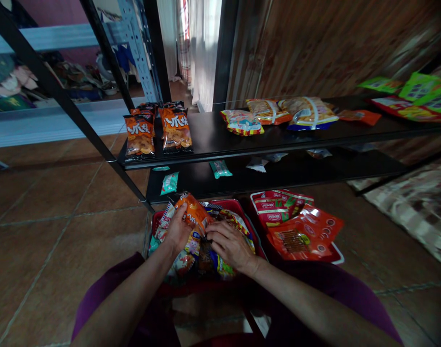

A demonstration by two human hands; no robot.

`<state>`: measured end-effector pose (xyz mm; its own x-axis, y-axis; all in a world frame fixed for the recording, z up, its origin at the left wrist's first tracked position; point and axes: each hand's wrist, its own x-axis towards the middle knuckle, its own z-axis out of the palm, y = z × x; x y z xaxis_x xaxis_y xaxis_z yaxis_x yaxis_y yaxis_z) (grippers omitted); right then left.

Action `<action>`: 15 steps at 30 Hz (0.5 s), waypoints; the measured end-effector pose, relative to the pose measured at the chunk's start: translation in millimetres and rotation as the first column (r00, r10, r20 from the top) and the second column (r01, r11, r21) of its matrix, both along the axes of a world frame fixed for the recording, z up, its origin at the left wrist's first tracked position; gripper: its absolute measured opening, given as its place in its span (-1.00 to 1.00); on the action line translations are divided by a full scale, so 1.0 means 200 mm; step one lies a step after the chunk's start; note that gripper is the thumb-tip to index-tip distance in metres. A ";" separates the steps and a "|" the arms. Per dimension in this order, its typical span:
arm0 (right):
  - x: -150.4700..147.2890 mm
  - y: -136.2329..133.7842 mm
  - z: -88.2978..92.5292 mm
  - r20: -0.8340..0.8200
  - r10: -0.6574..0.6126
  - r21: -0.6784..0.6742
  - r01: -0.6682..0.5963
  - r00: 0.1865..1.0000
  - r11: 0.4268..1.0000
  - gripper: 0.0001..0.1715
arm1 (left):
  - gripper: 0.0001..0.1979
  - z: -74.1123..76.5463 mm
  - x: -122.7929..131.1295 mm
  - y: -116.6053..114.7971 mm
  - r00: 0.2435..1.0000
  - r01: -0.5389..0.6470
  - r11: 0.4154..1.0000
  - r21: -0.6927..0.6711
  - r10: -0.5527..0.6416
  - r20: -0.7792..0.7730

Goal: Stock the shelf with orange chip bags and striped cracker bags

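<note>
My left hand grips an orange snack packet by its left edge, lifted a little over a red basket full of mixed snack packets. My right hand lies palm down in the same basket. Its fingers curl onto the packets right beside the orange one, and what they pinch is hidden. Two matching orange packets stand at the left end of the black shelf above.
A second red basket to the right holds red packets. The upper shelf carries more bags and green packets. Small green sachets lie on the lower shelf. A slanted black frame bar crosses at left. Brown tiled floor all around.
</note>
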<state>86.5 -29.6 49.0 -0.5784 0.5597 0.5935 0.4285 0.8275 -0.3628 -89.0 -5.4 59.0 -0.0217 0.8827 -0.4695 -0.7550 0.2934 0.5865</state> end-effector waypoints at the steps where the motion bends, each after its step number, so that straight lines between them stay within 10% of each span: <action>1: 0.00 0.00 0.00 0.000 0.013 -0.004 -0.013 1.000 1.000 -0.82 | -0.70 0.00 0.00 0.00 1.000 0.001 1.000 0.008 -0.001 0.003; 15: -0.02 -0.03 -0.03 0.054 0.038 0.019 -0.040 0.998 0.999 -0.51 | -0.62 -0.01 0.01 -0.01 1.000 0.018 0.997 0.081 -0.018 0.000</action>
